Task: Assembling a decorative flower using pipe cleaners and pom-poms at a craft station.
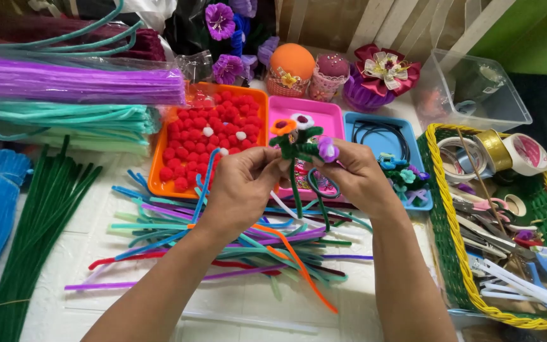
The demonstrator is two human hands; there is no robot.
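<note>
Scraps of coloured pipe cleaner [235, 244] litter the worktop [96, 297] nearest the camera, and just above them the left hand [242, 190] and right hand [356, 180] each have a grip pinched tight on a green-stemmed pipe-cleaner flower bunch [300, 144], looks like mid-twist, with the orange tray [159, 183] of red pompoms [207, 136] behind.

Both my bare forearms come up from the bottom edge and angle in toward each other. My left hand [242, 187] is back-up to the camera, fingers curled, fingertips pinched together at the top. My right hand [357, 177] mirrors it just beside, knuckles raised, thumb and forefinger pinched shut. Wrists near, not touching.
</note>
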